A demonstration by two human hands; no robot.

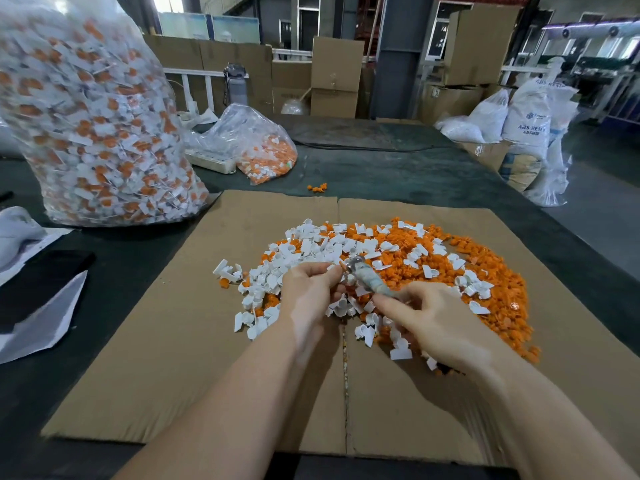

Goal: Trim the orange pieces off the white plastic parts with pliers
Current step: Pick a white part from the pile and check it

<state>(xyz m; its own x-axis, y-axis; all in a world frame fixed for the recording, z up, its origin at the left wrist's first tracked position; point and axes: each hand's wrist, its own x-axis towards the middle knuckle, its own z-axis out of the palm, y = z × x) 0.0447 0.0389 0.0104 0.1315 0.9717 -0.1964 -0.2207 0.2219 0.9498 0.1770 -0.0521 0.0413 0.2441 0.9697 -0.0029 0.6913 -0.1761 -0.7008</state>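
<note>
Two bare forearms reached in from the near edge over a flattened cardboard sheet (166,341). The right hand (429,323) was curled round the handles of the pliers (365,278), which pointed up and leftward from that grip. The left hand (308,292) met the tool's tip, its fingertips pinching a small white plastic part (333,268) right at the nose of the pliers; an orange bit seemed to sit at the meeting point, though motion blur made it hard to tell whether the jaws touched it. Directly beneath and beyond both grips spread the heap on the cardboard: white parts (304,251) mostly under and to the left of the left hand, loose orange pieces (485,271) piled to the right of and beyond the right hand. Well beyond the left hand and to its left stood a tall clear bag (90,116) stuffed with untrimmed white-and-orange parts, and a smaller bag (256,143) lay farther back, straight beyond the pinch. A few stray orange bits (317,187) lay on the dark table (398,168) between that bag and the cardboard.
</note>
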